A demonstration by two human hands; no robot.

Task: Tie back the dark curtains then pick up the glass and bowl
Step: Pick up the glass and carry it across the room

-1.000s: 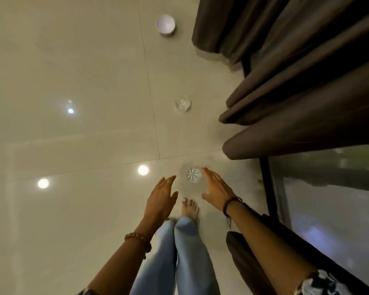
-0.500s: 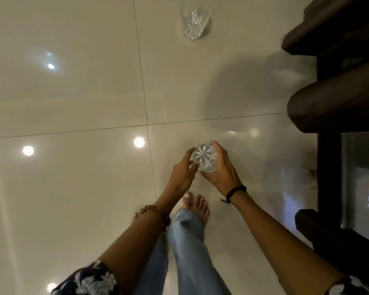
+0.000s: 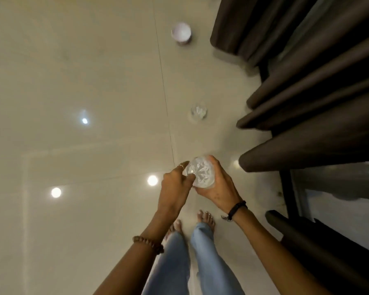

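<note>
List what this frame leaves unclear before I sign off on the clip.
Head view only:
- Dark curtains: top cut off by the frame edge, so any tie-back is unseen.
- Second glass on the floor: blurred; contents unclear.
- Bowl: far and blurred; contents unclear.
- Held glass: sides covered by left hand and right hand.

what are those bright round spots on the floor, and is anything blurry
Head view: the round spots are lamp glare mirrored in the glossy floor; the bowl and far glass are soft with blur; the held glass glints; wide-angle distortion bends the curtains.
</note>
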